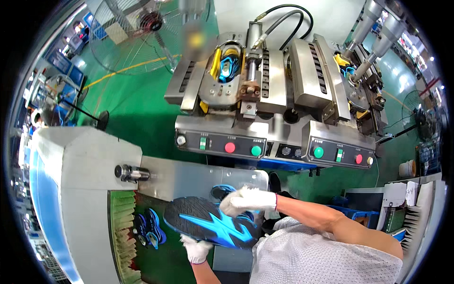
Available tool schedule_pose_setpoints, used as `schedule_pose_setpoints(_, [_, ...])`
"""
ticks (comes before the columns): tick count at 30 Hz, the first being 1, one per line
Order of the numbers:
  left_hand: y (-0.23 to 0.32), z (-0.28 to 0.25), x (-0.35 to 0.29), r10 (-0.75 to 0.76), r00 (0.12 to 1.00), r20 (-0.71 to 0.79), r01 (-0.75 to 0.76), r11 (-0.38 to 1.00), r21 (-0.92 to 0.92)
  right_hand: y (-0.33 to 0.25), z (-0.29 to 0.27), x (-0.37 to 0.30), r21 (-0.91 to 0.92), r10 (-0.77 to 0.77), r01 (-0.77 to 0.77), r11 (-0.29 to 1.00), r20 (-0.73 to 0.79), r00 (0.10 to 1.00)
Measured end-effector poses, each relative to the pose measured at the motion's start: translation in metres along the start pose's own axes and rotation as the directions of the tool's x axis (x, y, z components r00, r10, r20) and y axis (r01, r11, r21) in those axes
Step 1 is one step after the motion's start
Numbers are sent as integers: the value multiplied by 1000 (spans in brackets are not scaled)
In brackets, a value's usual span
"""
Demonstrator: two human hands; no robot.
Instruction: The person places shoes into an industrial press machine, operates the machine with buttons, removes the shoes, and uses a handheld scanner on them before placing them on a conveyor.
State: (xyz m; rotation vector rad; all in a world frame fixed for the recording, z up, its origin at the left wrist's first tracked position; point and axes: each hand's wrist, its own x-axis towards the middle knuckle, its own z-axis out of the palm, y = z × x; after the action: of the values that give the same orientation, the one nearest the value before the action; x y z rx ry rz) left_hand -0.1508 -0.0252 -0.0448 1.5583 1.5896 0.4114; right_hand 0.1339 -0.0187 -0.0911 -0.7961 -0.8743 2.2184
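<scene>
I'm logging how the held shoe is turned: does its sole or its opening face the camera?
Its sole does: the shoe shows black tread and a blue zigzag, with the opening out of sight.

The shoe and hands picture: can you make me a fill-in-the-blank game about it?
1. The left hand and right hand wear white ____.
2. The shoe has a black sole with a bright ____ zigzag.
3. The shiny floor is mostly ____.

Missing words: gloves; blue; green.
</scene>
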Motion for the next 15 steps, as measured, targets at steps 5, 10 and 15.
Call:
schedule_pose_setpoints(5, [159,24,113,577,779,245,-370,739,-563,-42,-22,-60,637,-219,221,738,-84,972])
schedule_pose_setpoints(10, [310,99,285,626,774,91,-625,779,-45,-119,-89,-145,245,-476,575,781,-363,801])
schedule_pose_setpoints(15, [335,174,466,663,746,-71,-594,709,379,-112,-110,-220,458,-389,684,568,-583,713])
